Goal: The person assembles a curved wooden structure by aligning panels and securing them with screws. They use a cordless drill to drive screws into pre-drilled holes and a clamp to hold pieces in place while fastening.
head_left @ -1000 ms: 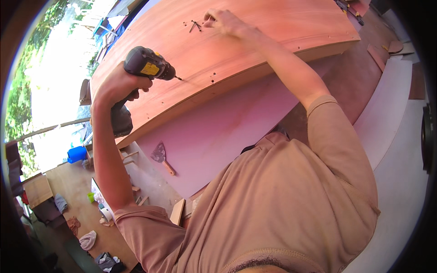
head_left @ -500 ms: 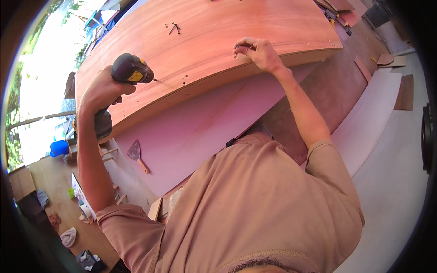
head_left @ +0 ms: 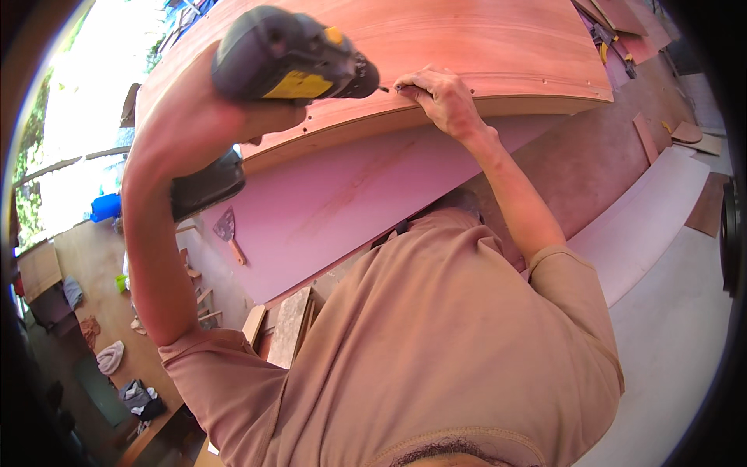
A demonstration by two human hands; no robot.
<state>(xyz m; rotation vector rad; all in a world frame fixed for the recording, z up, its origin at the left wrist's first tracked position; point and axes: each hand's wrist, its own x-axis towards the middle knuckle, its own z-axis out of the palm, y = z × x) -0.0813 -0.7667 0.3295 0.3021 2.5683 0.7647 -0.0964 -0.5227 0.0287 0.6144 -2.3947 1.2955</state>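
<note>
My left hand (head_left: 198, 109) is wrapped round the grip of a black and yellow cordless drill (head_left: 299, 70). The drill points to the right, its bit tip a short gap from my right fingertips. With thumb and forefinger pinched, my right hand (head_left: 447, 97) holds a small dark screw (head_left: 399, 89) at the near edge of a reddish-brown wooden panel (head_left: 475, 39). Most of the screw is hidden by the fingers. Several dark screw holes or heads dot the panel along this edge.
Below the panel edge lies a pinkish board (head_left: 334, 183) with a putty knife (head_left: 227, 231) at its left end. Wood offcuts (head_left: 292, 323) stand close by my left side. A long pale curved sheet (head_left: 638, 218) lies on the right. Clamps (head_left: 618, 50) sit at the far right.
My left hand has brought the drill rightward and up, close to my right hand. My right hand has lowered slightly to the panel's near edge, still pinching the screw.
</note>
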